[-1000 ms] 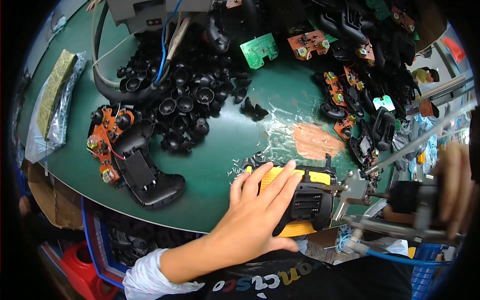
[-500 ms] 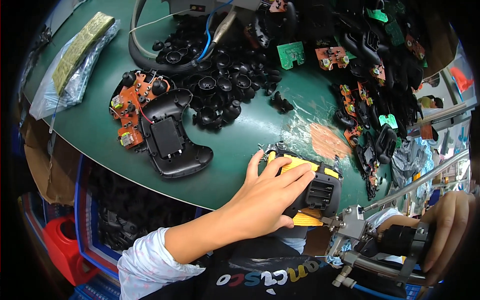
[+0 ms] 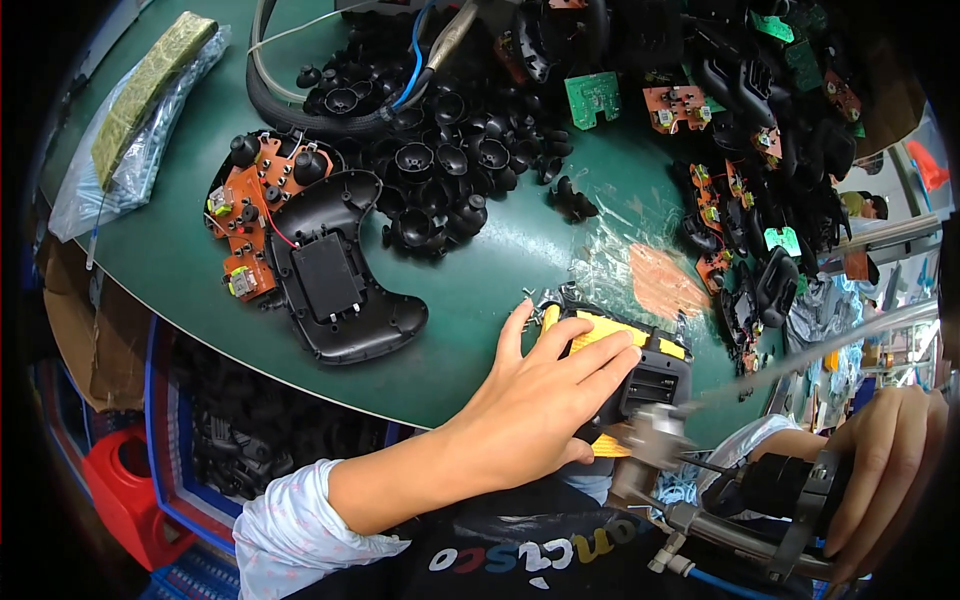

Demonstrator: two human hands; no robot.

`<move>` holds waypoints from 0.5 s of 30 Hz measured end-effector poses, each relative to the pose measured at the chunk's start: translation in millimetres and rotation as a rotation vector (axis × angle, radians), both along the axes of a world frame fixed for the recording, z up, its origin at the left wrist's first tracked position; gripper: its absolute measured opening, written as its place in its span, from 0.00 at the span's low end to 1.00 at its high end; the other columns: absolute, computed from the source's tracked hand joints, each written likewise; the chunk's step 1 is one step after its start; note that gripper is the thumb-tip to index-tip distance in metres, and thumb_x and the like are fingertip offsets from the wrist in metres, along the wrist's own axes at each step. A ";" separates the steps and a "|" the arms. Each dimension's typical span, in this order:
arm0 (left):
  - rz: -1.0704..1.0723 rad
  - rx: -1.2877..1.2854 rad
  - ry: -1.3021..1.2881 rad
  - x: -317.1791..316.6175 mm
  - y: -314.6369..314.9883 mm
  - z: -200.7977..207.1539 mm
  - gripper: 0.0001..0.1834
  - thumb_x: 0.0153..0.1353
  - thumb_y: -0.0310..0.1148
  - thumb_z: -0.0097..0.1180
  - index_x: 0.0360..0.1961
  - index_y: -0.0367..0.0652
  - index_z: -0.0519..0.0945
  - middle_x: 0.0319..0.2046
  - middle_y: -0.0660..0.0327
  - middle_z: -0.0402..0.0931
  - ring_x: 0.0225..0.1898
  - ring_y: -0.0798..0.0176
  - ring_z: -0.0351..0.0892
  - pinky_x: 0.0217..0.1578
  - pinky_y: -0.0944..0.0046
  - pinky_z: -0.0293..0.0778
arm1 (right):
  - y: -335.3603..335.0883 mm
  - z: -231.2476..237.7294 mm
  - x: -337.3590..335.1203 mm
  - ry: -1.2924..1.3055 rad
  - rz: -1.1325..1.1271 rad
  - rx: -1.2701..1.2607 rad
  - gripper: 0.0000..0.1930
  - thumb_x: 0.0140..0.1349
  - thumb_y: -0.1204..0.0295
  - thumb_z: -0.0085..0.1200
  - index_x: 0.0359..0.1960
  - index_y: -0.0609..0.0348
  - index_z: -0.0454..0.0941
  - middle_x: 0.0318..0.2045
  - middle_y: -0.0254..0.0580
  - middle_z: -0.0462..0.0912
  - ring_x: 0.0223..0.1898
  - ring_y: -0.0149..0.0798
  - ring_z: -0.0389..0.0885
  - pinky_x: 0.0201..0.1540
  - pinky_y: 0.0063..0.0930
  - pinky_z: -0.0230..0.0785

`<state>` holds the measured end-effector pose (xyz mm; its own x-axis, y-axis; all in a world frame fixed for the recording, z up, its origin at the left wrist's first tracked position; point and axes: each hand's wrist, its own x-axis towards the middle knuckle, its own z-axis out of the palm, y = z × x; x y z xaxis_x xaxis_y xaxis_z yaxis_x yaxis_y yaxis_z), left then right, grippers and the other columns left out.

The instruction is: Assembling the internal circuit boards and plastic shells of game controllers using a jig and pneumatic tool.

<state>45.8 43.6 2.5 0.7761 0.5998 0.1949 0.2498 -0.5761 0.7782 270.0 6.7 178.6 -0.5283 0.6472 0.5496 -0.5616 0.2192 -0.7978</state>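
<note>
My left hand (image 3: 535, 395) spans a black game controller shell (image 3: 672, 372) at the table's near edge, fingers over the far side and thumb at the near side. Yellow padding (image 3: 608, 328) shows around the shell, and an open battery compartment (image 3: 652, 387) faces up. At the right, my right hand (image 3: 885, 465) is wrapped round the black body of a power screwdriver (image 3: 778, 482). Its metal head (image 3: 655, 432) is blurred beside the battery compartment; whether its tip touches the shell is hidden. Several loose screws (image 3: 530, 308) lie beyond my left fingertips.
An opened controller (image 3: 355, 275) with orange circuit boards (image 3: 245, 215) lies on the green table (image 3: 480, 300). Behind it are heaped black caps (image 3: 425, 165) and a thick hose (image 3: 262, 90). Controller parts (image 3: 740, 200) crowd the right. A red container (image 3: 120, 490) stands lower left.
The screwdriver head has shifted left toward the controller shell and become blurred, with my right hand moving slightly left along with it. My left hand keeps its hold on the shell.
</note>
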 end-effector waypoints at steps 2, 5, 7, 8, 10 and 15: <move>-0.010 0.000 -0.006 0.2 -0.9 -0.3 0.53 0.38 0.39 0.77 0.67 0.45 0.64 0.66 0.60 0.62 0.67 0.47 0.57 0.64 0.28 0.45 | -3.0 6.0 0.8 -0.009 -0.014 0.004 0.11 0.60 0.88 0.49 0.22 0.67 0.81 0.23 0.47 0.85 0.26 0.36 0.86 0.38 0.24 0.85; -0.009 0.009 -0.006 -1.9 -3.6 2.6 0.53 0.38 0.40 0.77 0.68 0.45 0.63 0.67 0.60 0.61 0.68 0.46 0.55 0.65 0.29 0.44 | -6.0 14.5 1.1 -0.025 -0.029 0.019 0.09 0.60 0.88 0.49 0.25 0.67 0.80 0.23 0.47 0.85 0.26 0.36 0.85 0.38 0.25 0.84; -0.022 0.021 -0.006 -3.9 -4.7 3.5 0.54 0.38 0.41 0.76 0.68 0.45 0.63 0.68 0.59 0.60 0.69 0.45 0.54 0.65 0.30 0.43 | -8.2 18.0 3.4 -0.039 -0.057 0.033 0.08 0.60 0.87 0.49 0.27 0.67 0.80 0.23 0.46 0.84 0.26 0.36 0.85 0.37 0.25 0.84; 0.034 0.000 -0.014 -9.1 -6.7 3.8 0.53 0.39 0.42 0.76 0.68 0.44 0.62 0.69 0.58 0.59 0.71 0.45 0.51 0.66 0.31 0.43 | -9.8 18.1 5.7 -0.045 -0.076 0.034 0.07 0.60 0.87 0.49 0.28 0.67 0.79 0.23 0.46 0.84 0.25 0.36 0.85 0.37 0.25 0.84; 0.107 -0.019 0.005 -21.7 -7.9 8.4 0.52 0.41 0.44 0.75 0.67 0.43 0.63 0.70 0.55 0.58 0.73 0.43 0.47 0.67 0.35 0.43 | -13.7 17.4 11.0 -0.057 -0.119 0.032 0.06 0.60 0.86 0.49 0.29 0.68 0.79 0.23 0.46 0.83 0.25 0.36 0.84 0.37 0.25 0.83; 0.314 -0.009 -0.108 -39.4 -4.3 26.6 0.25 0.40 0.26 0.72 0.44 0.40 0.83 0.51 0.55 0.80 0.54 0.47 0.76 0.54 0.55 0.70 | -17.2 8.9 36.2 -0.059 -0.232 0.018 0.04 0.60 0.85 0.50 0.34 0.68 0.77 0.23 0.45 0.82 0.24 0.37 0.83 0.35 0.26 0.82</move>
